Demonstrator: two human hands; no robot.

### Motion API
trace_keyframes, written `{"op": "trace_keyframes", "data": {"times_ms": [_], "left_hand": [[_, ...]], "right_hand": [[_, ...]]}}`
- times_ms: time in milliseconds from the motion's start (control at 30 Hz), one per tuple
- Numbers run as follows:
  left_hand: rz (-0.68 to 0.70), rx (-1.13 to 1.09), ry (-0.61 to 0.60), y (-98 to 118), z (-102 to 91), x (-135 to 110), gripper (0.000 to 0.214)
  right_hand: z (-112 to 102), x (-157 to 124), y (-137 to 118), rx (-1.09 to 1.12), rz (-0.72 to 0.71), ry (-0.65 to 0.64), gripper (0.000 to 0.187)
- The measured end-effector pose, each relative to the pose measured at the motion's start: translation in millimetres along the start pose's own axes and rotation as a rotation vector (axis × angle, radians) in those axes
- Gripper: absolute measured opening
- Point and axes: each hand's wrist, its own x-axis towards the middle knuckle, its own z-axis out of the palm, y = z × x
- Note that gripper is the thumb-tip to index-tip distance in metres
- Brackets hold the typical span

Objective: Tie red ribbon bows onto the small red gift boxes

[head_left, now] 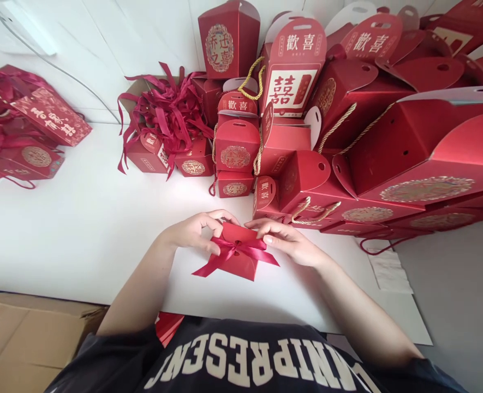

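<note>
A small red gift box [245,267] sits on the white table in front of me. A satin ribbon [233,250] in deep pink-red is tied in a bow across its top, and its two tails spread left and right. My left hand [196,232] pinches the bow's left loop between thumb and fingers. On the other side, my right hand [286,240] has its thumb and fingers closed at the right loop. The fingertips behind the box are partly hidden.
Red gift boxes [292,82] with gold rope handles are stacked at the back right. Loose ribbons [171,109] spill from a container behind the table's middle. Several decorated boxes [48,114] stand at far left. A cardboard box [28,338] is at lower left; white paper [391,270] lies right.
</note>
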Motion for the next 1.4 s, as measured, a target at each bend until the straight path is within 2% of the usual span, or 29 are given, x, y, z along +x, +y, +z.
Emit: {"op": "trace_keyframes", "data": {"times_ms": [133, 200, 233, 367, 467, 567, 767, 833, 933, 1000, 1033, 1100, 1167, 1267, 1333, 1400], "left_hand": [[0.001, 0.033, 0.088, -0.5, 2.2, 0.6, 0.037], [0.013, 0.074, 0.113, 1.4, 5.7, 2.2, 0.037], [0.025, 0.088, 0.123, 2.2, 7.6, 3.3, 0.038], [0.100, 0.163, 0.213, 3.5, 16.4, 8.4, 0.042], [0.124, 0.231, 0.288, 4.7, 23.5, 11.6, 0.046], [0.115, 0.268, 0.313, 7.2, 28.7, 13.8, 0.045], [0.082, 0.314, 0.354, 10.1, 30.5, 16.3, 0.041], [0.057, 0.334, 0.370, 11.3, 30.8, 16.0, 0.042], [-0.005, 0.364, 0.375, 15.2, 32.3, 14.4, 0.048], [-0.056, 0.387, 0.376, 18.6, 33.9, 13.2, 0.052], [-0.082, 0.399, 0.380, 20.2, 34.7, 12.7, 0.054], [-0.126, 0.417, 0.385, 22.7, 36.2, 12.1, 0.054], [-0.148, 0.415, 0.383, 24.1, 37.1, 11.9, 0.054], [-0.157, 0.383, 0.381, 25.1, 37.8, 11.9, 0.054], [-0.164, 0.364, 0.382, 25.6, 38.2, 11.9, 0.054], [-0.177, 0.353, 0.379, 25.9, 38.5, 11.9, 0.054]], "right_hand": [[10.2, -21.5, -15.9, -0.348, 0.109, 0.284, 0.027], [17.7, -30.3, -19.4, -0.498, 0.172, 0.334, 0.032], [21.4, -33.5, -19.6, -0.509, 0.199, 0.308, 0.035], [33.3, -40.7, -13.3, -0.223, 0.230, 0.143, 0.043], [39.9, -45.2, -8.5, 0.036, 0.241, 0.142, 0.043], [48.5, -48.8, -2.7, 0.240, 0.278, 0.120, 0.042], [65.0, -46.8, 17.9, 0.369, 0.378, 0.055, 0.046], [59.6, -47.4, 16.7, 0.290, 0.377, 0.002, 0.044], [36.7, -51.2, 1.3, -0.052, 0.329, -0.161, 0.028], [18.2, -52.7, -13.0, -0.247, 0.308, -0.158, 0.024], [10.4, -52.1, -19.7, -0.299, 0.328, -0.084, 0.025], [0.9, -47.3, -29.9, -0.257, 0.335, 0.072, 0.028], [-1.0, -38.3, -34.9, -0.110, 0.330, 0.117, 0.032], [1.5, -21.6, -34.3, 0.038, 0.391, -0.048, 0.036], [1.1, -11.6, -32.8, 0.049, 0.459, -0.182, 0.037], [-1.4, -3.7, -34.5, 0.031, 0.494, -0.254, 0.038]]}}
